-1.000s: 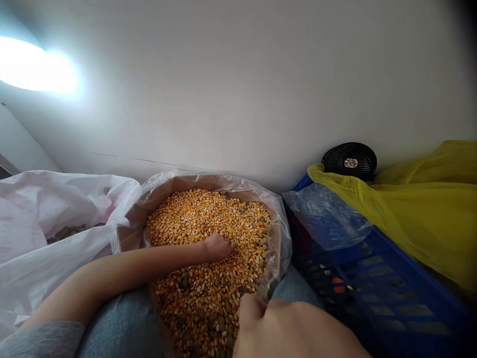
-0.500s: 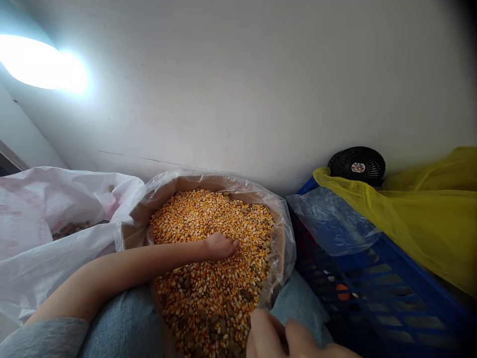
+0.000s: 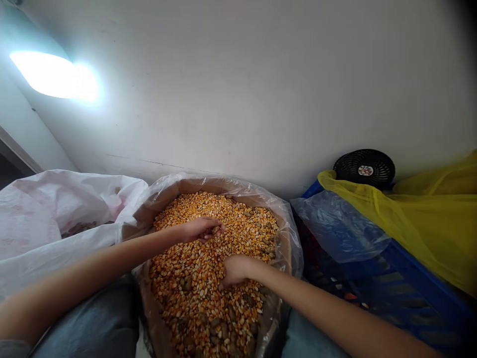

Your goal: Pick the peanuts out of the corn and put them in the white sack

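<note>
A bag lined with clear plastic (image 3: 292, 233) stands between my knees, filled with yellow-orange corn kernels (image 3: 201, 204). Brown nut-like lumps (image 3: 219, 328) lie mixed among the kernels, thickest near the front. My left hand (image 3: 203, 228) is just over the middle of the corn, its fingers curled; what they hold, if anything, is too small to make out. My right hand (image 3: 236, 271) reaches in from the right and touches the corn, fingers bent down. Its fingertips are hidden, so any held thing does not show.
To the left, a white sack (image 3: 85, 199) holds brown pieces (image 3: 79, 228). A blue plastic crate (image 3: 395, 263) stands right, partly covered by clear plastic film (image 3: 343, 228) and yellow netting (image 3: 428, 219). A black fan (image 3: 367, 166) is behind it. A bright lamp (image 3: 55, 74) shines upper left.
My right hand has moved from the front edge of view up and left onto the corn. My left hand has lifted and shifted slightly left. The view has tilted a little.
</note>
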The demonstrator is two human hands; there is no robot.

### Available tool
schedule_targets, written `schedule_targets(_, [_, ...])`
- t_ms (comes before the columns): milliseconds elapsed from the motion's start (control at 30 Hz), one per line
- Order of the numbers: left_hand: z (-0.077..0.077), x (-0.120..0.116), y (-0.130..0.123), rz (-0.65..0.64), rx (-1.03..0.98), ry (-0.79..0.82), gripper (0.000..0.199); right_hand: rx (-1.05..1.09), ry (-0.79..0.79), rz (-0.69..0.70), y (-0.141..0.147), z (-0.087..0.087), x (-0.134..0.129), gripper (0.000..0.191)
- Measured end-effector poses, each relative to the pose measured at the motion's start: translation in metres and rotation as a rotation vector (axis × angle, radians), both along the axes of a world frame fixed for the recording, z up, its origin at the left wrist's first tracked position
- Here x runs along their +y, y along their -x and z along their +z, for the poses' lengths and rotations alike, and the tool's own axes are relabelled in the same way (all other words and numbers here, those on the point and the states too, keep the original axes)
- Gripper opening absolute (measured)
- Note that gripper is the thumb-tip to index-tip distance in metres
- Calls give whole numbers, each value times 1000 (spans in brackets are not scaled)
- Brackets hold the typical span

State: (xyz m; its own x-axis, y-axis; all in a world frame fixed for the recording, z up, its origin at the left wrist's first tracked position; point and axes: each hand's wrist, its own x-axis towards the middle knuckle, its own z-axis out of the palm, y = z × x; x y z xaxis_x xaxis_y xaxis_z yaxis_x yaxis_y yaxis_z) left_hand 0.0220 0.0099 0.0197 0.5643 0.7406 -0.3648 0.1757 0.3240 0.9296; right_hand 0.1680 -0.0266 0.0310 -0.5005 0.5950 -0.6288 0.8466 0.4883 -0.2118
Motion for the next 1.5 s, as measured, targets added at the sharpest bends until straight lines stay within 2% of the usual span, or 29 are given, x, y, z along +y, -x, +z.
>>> schedule_targets(100, [10,-19,25,-142,260,-131,38,-207,9,152,10,-14,-5,21])
schedule_targets(167, [13,-34,36,-250,558,-381,39,-193,-44,187,12,-12,-8,25])
schedule_targets(267, [10,-60,42,-434,975,-836,26,-169,-66,170,6,-4,-8,27])
schedule_targets(333, [3,-74,39,-583,1085,-1044,18,-187,-31,140,0,-3,-7,27])
schedule_targets(400, [-7,-83,34,-689,1098,-1165,17,-159,-28,84,-4,-5,-6,30])
schedule_targets(500, [-19,-86,26,-744,1102,-1233,18,-74,-77,13,-6,-10,-5,33])
schedule_targets(633, [-27,-86,18,-809,1107,-1211,14,13,-16,-68,-11,-14,0,20])
schedule_targets(700, [-24,-86,16,-793,1104,-1177,12,118,143,-210,-18,-14,5,19])
schedule_targets(767, [-16,-80,16,-761,1072,-1100,13,275,424,-418,-28,-14,10,17])
schedule_targets(833, [-1,-69,25,-686,1027,-987,18,477,707,-625,-37,-13,14,13])
schedule_targets(900, [22,-55,48,-520,1035,-881,22,680,874,-774,-44,-12,19,11])
schedule_targets(967, [50,-44,84,-242,1165,-806,27,838,950,-857,-47,-9,22,10])
schedule_targets(1067, [88,-46,147,289,1564,-660,33,926,995,-939,-41,-3,27,9])
schedule_targets(1133, [101,-54,175,551,1759,-545,36,953,984,-1000,-29,7,31,12])
schedule_targets(1167, [103,-58,181,642,1805,-545,39,982,968,-1027,-20,13,33,13])
schedule_targets(1200, [104,-60,182,710,1814,-596,41,1029,944,-1048,-8,21,36,13])
schedule_targets(1267, [103,-63,169,790,1725,-833,44,1169,858,-1069,26,39,42,11])
schedule_targets(1333, [104,-65,145,829,1538,-1105,40,1367,699,-1051,72,58,47,9])
schedule_targets(1400, [108,-70,122,886,1330,-1307,34,1584,482,-992,126,73,49,17])
schedule_targets(1433, [110,-74,113,897,1226,-1386,31,1630,404,-925,153,79,50,25])
schedule_targets(1500, [113,-83,102,880,1045,-1506,26,1564,321,-579,198,86,51,42])
